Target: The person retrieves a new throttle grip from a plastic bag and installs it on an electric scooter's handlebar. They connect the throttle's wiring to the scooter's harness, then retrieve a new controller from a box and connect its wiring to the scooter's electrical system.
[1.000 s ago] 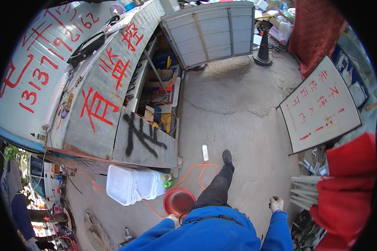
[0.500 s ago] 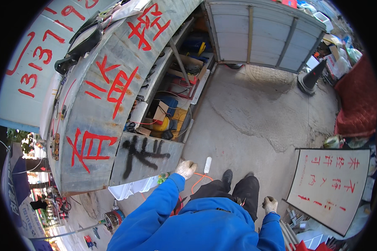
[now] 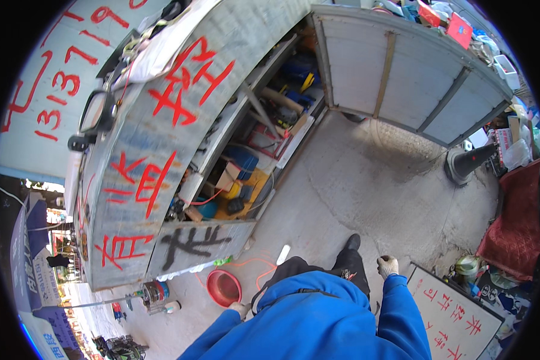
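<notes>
My left hand (image 3: 239, 309), in a pale work glove, is low by the blue jacket at the lower middle, beside a red plastic basin (image 3: 224, 287); its fingers are mostly hidden. My right hand (image 3: 387, 266), also gloved, hangs at the right of my body with fingers curled; whether anything is inside them I cannot make out. Below it a white board (image 3: 447, 312) with red writing leans at the lower right. A white power strip (image 3: 284, 254) with an orange cord lies on the floor (image 3: 348, 180) near my dark shoe (image 3: 352, 243).
A grey metal cabinet (image 3: 130, 180) with painted marks and an open compartment of tools (image 3: 234, 180) runs along the left. A panelled metal sheet (image 3: 411, 78) stands ahead, with a traffic cone (image 3: 467, 162) at its right. Red quilted fabric (image 3: 510, 225) and clutter line the right.
The view has shifted as I step forward, so the compartment and metal sheet appear larger. My left hand, raised near the cabinet half a second ago, has dropped beside the jacket.
</notes>
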Motion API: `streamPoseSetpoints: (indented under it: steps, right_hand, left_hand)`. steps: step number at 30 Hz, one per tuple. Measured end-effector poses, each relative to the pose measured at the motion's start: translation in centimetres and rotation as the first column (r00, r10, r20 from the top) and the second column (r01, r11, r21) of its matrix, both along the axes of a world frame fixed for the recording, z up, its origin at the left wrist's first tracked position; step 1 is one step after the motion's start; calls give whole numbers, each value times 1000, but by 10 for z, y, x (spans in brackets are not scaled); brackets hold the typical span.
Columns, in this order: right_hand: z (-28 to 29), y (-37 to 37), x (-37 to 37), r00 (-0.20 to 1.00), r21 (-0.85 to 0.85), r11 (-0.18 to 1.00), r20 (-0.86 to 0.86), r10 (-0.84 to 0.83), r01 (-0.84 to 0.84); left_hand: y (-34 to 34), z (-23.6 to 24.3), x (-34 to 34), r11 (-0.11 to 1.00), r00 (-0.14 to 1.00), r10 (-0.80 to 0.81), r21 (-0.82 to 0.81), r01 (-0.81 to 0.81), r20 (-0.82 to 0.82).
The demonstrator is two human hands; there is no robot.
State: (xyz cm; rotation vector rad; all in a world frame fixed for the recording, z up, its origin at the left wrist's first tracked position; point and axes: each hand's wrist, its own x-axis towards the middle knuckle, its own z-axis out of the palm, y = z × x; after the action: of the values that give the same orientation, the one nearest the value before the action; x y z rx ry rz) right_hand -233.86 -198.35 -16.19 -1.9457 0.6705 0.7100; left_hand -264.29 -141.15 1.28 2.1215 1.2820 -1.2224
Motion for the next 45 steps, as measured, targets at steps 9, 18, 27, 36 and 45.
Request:
streamPoseSetpoints:
  steps: [9,18,27,36,45]
  right_hand:
    - [35,1,211,924,-224,933,199,328,-283]
    - [1,65,248,994,-197,980,106,-15,36]
    - [-17,144,261,723,238,683,-219,-655,691]
    - [-75,188,234,683,220,648,-174,-709,729]
    - [-49,209,304,522,172,493,-250,-816,853]
  left_hand:
    - [-28,-15,138,999,1000,-2,-40,3,14]
    - [54,-6,313,984,984,-177,-37,177,7]
    - [97,30,521,928,937,-349,135,347,-8]
    - [68,-72,732,664,673,-732,116,739,-100]
    - [102,-182,1008,399,395,-916,267,877,70]
